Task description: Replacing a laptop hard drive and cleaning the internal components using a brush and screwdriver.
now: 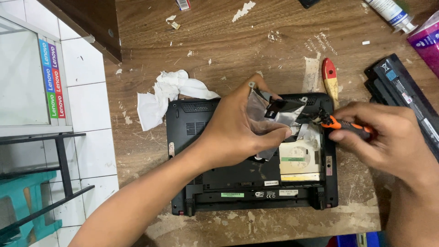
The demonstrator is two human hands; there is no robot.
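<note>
A small black laptop (219,183) lies bottom-up on a worn wooden table (219,41), its cover plate off and a pale component with a green label (297,160) exposed. My left hand (238,123) grips a silvery foil-backed part with a metal bracket (270,110) and lifts it off the open bay. My right hand (384,137) holds an orange-and-black screwdriver (347,126), its tip pointing left into the bay's upper right corner beside the lifted part.
Crumpled white tissue (169,91) lies left of the laptop. A red-and-yellow tool handle (330,77) sits behind it, with black battery packs (407,96) at the right edge. A white tube (391,11) and a purple packet (427,39) are at the far right. White tiled floor is left.
</note>
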